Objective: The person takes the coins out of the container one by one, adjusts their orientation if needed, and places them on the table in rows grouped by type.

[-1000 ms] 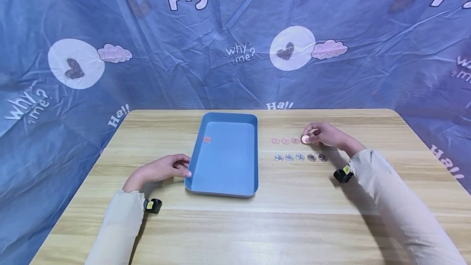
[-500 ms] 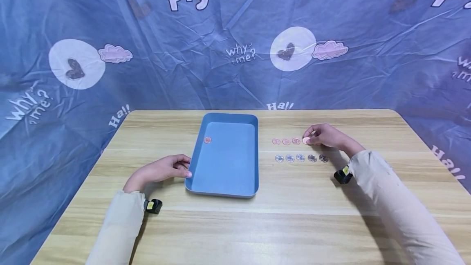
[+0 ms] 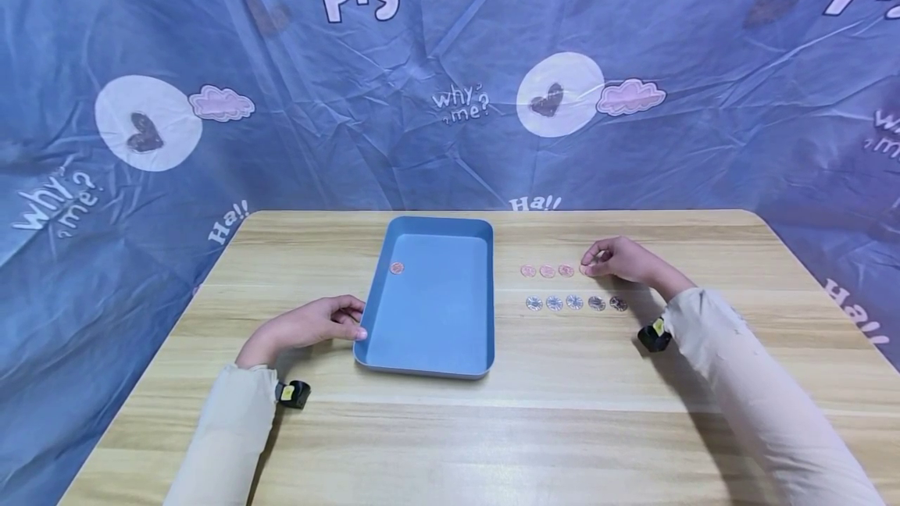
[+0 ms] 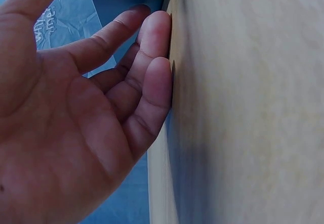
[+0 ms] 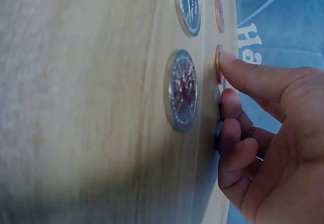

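Note:
My right hand (image 3: 619,258) is at the right end of a row of copper-coloured coins (image 3: 547,271). It pinches the last coin (image 5: 219,64) of that row, thumb tip on its face in the right wrist view, low over the table. That coin is mostly covered by the fingers in the head view. My left hand (image 3: 319,320) holds the blue tray (image 3: 490,311) by its near left corner, thumb over the rim. Its lower fingertips (image 4: 158,75) rest on the table beside the tray. One copper-coloured coin (image 3: 397,268) is in the tray, by its left wall.
A row of several silver-coloured coins (image 3: 574,303) lies in front of the copper row. The wooden table (image 3: 450,443) ends at a blue printed cloth (image 3: 422,147) behind. Each wrist carries a black camera (image 3: 295,394).
The coin at my right fingertips has tipped down from facing the head camera to lying flatter beside its row. My left hand and the tray have stayed put.

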A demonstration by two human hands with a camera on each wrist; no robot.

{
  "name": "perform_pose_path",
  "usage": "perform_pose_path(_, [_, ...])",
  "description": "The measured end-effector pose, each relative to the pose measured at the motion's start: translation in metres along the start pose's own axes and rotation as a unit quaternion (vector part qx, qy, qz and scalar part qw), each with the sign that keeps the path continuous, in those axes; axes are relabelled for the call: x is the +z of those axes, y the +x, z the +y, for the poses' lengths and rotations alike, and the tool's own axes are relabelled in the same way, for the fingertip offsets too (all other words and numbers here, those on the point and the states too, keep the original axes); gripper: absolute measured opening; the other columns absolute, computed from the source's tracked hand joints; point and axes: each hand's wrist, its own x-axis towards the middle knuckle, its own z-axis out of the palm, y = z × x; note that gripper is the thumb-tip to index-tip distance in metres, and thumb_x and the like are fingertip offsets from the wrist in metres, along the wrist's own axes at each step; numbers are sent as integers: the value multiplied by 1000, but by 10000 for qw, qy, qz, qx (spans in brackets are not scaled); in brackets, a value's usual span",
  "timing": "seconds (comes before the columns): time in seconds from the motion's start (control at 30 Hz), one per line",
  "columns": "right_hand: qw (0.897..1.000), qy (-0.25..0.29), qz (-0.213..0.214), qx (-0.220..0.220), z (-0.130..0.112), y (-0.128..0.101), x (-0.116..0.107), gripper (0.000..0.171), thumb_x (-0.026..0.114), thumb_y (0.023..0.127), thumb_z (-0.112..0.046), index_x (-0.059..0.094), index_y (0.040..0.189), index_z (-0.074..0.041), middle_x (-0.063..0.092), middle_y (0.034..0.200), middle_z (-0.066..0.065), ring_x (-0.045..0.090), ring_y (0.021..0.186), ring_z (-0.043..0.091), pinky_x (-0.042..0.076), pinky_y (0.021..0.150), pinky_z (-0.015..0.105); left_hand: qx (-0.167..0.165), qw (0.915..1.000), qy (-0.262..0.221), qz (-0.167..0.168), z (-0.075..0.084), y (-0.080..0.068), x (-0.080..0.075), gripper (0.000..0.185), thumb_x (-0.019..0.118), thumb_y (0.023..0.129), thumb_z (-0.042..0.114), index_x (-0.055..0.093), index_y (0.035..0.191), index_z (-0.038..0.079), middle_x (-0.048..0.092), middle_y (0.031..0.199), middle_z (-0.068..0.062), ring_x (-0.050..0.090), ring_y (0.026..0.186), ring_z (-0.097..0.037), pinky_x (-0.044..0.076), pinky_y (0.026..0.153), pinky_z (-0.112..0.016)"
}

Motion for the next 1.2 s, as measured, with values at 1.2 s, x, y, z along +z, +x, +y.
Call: perform_pose_path(1.2, [9968, 715, -269, 244, -8, -8, -12, 38, 62, 93, -19, 52, 122, 4, 60, 95, 11, 56, 77, 16, 49, 68, 27, -42, 10000, 37, 41, 1, 0, -1, 59, 69, 89, 30, 48, 130, -6, 61, 112, -12, 56, 101, -19, 45, 90, -32])
